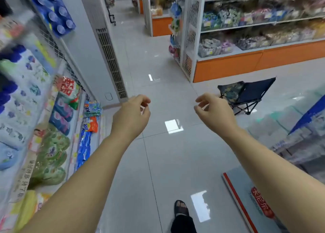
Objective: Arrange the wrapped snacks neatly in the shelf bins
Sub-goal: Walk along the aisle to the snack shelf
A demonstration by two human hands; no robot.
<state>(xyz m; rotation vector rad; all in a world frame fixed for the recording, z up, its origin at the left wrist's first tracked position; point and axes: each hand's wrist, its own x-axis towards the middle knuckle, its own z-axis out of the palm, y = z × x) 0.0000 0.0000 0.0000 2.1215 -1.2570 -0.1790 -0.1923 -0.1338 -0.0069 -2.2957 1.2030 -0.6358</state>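
Reaching out over the floor (163,164), left hand (131,116) and right hand (216,112) (both loosely curled, empty).

Gloss, film and mesh as we see them.
We note the floor (167,162): smooth grey tile, v. glossy, w/ bright light patches mirrored in it. The wrapped snacks (210,47) look like crinkly plastic film, partly clear, partly shiny; blur hides finer detail. The end panel (190,32) is white wire mesh, prob. painted metal. The base panels (228,69) look flat orange, matt. The folding stool (246,94) has dark cloth on a thin black tube frame. The left-hand packs (60,117) are printed plastic wrap w/ a sheen.
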